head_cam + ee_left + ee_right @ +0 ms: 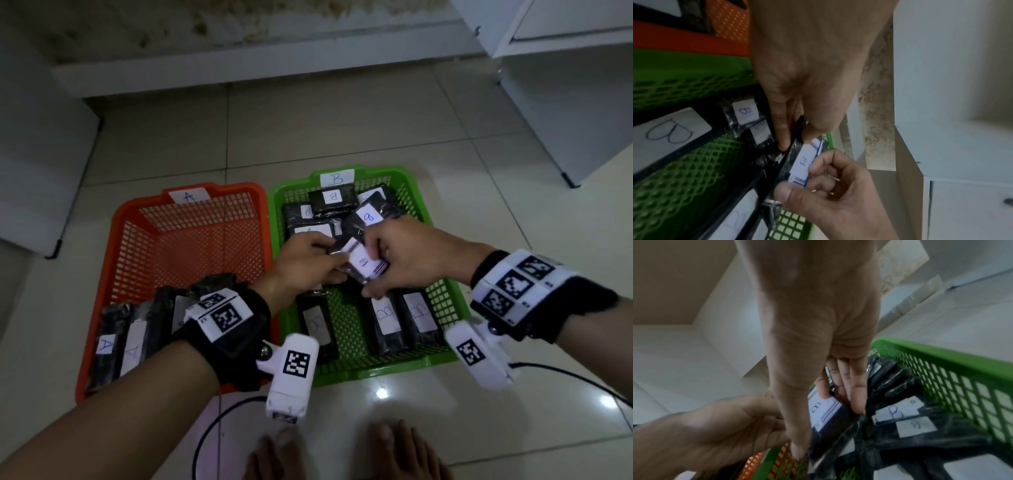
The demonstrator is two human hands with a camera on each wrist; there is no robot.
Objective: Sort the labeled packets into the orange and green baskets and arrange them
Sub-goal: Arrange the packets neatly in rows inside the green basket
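Observation:
On the tiled floor the orange basket (pixel 102 274), tagged A, stands left of the green basket (pixel 376 368), tagged B. Both hands hold one black packet (pixel 363 265) with a white B label above the middle of the green basket. My left hand (pixel 329 265) grips its left end, and my right hand (pixel 375 274) pinches its right end between fingers and thumb. The left wrist view shows the label (pixel 803 162) between both hands, and the right wrist view shows it (pixel 822 410) under my fingers (pixel 857 399). B packets (pixel 334 198) lie piled at the far end and stand in a row (pixel 383 315) near me. A packets (pixel 106 342) line the orange basket's near end.
White cabinets (pixel 565 85) stand at the right and back, and another white unit (pixel 37 154) at the left. A black cable (pixel 212 431) runs over the floor near my bare feet (pixel 394 452). The far part of the orange basket holds no packets.

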